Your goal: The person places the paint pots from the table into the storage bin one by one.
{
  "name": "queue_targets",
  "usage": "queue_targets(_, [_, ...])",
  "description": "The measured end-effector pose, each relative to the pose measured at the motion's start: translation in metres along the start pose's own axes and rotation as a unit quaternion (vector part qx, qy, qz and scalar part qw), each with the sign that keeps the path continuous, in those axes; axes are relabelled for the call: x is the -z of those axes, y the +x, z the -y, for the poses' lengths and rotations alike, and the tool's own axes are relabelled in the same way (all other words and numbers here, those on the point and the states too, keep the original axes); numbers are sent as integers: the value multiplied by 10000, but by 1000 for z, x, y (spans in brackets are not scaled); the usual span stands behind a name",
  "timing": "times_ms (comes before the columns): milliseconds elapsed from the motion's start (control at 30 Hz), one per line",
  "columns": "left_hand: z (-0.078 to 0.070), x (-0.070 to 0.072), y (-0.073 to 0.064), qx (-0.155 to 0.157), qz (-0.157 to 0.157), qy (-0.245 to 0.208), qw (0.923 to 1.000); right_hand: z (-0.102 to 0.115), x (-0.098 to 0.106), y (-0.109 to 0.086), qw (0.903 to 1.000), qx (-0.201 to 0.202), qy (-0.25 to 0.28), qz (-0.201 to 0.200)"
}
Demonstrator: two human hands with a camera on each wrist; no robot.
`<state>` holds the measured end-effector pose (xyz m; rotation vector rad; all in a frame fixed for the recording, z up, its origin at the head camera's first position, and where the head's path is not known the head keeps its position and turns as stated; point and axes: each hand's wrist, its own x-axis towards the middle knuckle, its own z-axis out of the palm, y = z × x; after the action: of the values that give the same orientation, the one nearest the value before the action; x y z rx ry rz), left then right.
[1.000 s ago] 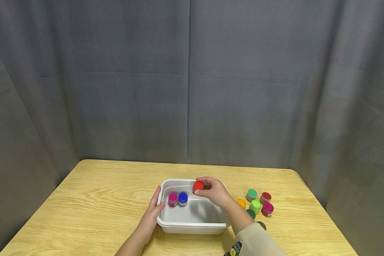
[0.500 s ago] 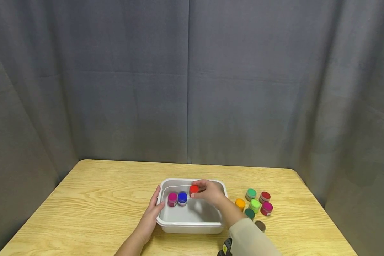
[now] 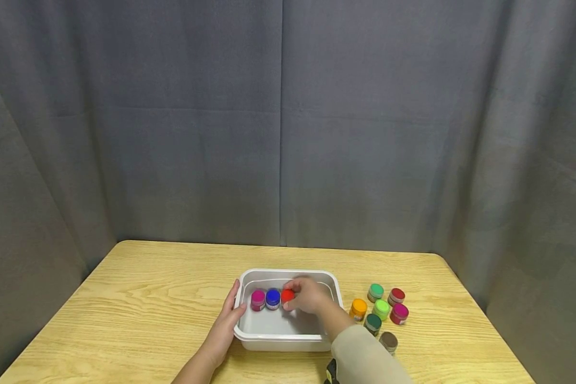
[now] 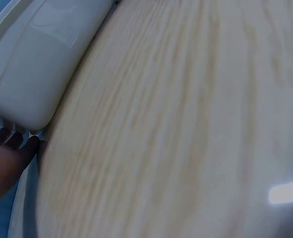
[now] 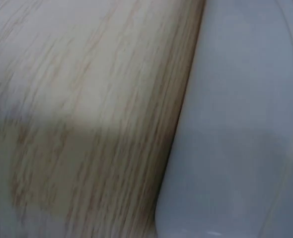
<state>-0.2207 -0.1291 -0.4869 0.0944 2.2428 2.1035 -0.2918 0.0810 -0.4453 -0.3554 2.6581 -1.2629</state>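
Observation:
A white plastic bin [image 3: 288,337] stands on the table. My left hand [image 3: 224,322] holds its left side, thumb over the rim and fingers along the outer wall. Inside the bin, a magenta-lidded jar [image 3: 257,300] and a blue-lidded jar [image 3: 272,298] stand upright side by side. My right hand [image 3: 309,296] reaches in over the right part of the bin. Its thumb and fingers pinch a red-lidded jar [image 3: 287,296], just right of the blue one. Whether the red jar touches the bin floor is hard to tell. The right wrist view shows only bin wall and table.
Right of the bin several jars stand on the wooden table [image 3: 163,298]: orange [image 3: 358,308], dark green [image 3: 373,323], brown [image 3: 389,341], light green [image 3: 381,309], teal green [image 3: 376,292], dark red [image 3: 397,296] and magenta [image 3: 399,313]. A grey curtain [image 3: 197,160] hangs behind.
The right hand has lowered the red-lidded jar and brought it left and nearer, beside the blue-lidded one. My left hand stays on the bin's side.

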Motion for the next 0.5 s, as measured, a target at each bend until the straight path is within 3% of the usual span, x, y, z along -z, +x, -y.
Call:
queue_targets(300, [0, -1, 0, -18, -4, -12, 10000, 5, -5, 0, 9993, -347, -79, -129])
queue_targets(500, [0, 0, 0, 12, 0, -27, 10000, 3, -7, 1, 9991, -363, 10, -206])
